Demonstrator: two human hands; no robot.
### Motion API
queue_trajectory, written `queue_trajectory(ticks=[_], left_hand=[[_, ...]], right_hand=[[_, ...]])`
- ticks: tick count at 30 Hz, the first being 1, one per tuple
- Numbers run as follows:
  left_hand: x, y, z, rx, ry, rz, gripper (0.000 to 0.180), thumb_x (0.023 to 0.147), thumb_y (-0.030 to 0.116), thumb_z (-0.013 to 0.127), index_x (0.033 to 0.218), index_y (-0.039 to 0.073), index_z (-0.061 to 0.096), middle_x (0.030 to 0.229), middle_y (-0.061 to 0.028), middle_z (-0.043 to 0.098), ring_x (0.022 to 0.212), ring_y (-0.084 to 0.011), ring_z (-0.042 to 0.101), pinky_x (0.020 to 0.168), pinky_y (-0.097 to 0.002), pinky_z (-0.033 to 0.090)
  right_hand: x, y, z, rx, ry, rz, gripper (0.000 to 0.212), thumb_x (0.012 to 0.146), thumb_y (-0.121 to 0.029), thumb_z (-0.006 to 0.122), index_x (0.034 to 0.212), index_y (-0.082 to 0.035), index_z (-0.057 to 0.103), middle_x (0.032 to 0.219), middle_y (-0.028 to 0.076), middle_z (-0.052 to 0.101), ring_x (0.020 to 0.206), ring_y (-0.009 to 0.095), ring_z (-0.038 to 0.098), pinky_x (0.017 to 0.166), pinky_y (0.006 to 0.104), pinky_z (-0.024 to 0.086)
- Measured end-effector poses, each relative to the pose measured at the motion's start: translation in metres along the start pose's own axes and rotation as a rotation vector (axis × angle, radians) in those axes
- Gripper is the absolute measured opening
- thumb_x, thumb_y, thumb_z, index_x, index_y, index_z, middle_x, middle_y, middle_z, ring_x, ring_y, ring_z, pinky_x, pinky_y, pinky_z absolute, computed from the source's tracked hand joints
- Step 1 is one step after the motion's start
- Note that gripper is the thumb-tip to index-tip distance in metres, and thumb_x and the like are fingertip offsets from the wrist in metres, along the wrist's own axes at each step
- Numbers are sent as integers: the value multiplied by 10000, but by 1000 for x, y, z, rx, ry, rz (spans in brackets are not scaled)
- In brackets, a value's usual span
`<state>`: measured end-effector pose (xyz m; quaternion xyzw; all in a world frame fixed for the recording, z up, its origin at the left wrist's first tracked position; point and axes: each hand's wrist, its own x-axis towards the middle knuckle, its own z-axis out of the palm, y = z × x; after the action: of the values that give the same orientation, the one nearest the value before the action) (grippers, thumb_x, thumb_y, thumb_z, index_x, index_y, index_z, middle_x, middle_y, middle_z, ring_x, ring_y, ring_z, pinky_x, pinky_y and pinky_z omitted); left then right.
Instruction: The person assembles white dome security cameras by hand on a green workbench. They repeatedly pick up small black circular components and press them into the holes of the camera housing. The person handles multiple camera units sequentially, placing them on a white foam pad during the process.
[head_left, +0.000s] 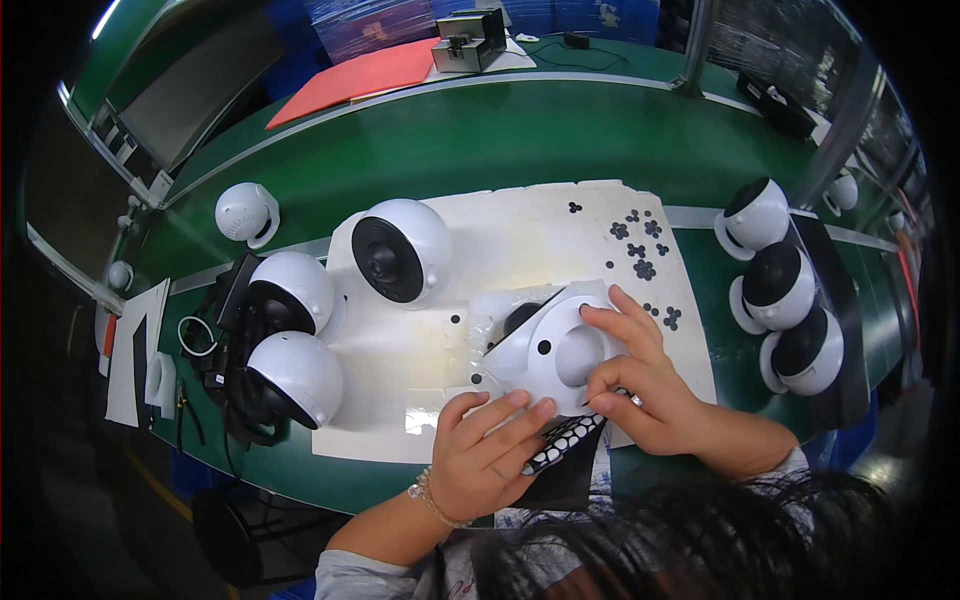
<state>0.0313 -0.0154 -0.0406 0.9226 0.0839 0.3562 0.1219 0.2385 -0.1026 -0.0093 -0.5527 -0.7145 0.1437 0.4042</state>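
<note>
One white camera (552, 362) lies slantwise, dark face (521, 318) pointing far-left.

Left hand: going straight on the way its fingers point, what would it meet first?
The left hand would probably first meet the white rounded housing just ahead; depth is unclear in this view, so they may already be touching.

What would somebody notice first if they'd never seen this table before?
Probably the big white ball with a black face like an eye, on the pale sheet, left of the middle. Next, the left hand and right hand at another white piece, just right of the middle. Then little black dots clustered like flowers on the sheet's right side.
</note>
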Motion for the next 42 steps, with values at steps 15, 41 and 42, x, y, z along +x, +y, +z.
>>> queue_trajectory(ticks=[15, 41, 42], left_hand=[[3, 2, 2, 20, 40, -18, 161, 667, 219, 702, 730, 106, 605, 1133, 11, 583, 1082, -172, 494, 832, -388, 368], [4, 3, 0, 8, 53, -14, 128, 640, 143, 639, 742, 90, 582, 1131, -8, 590, 1101, -181, 492, 867, -414, 331], [3, 3, 0, 19, 46, -21, 130, 644, 150, 649, 738, 90, 582, 1129, -7, 591, 1100, -181, 493, 866, -411, 332]], right_hand=[[1, 0, 3, -2, -3, -6, 44, 798, -146, 582, 804, -109, 558, 1363, 166, 312, 1289, 397, 178, 1005, 478, 143], [-19, -12, 35, -285, 228, -653, 142, 695, -186, 676, 822, -195, 614, 1178, -14, 530, 1119, 236, 412, 923, 404, 259], [-21, -12, 30, -200, 184, -562, 128, 703, -187, 675, 812, -189, 608, 1201, 6, 509, 1141, 252, 392, 933, 409, 256]])
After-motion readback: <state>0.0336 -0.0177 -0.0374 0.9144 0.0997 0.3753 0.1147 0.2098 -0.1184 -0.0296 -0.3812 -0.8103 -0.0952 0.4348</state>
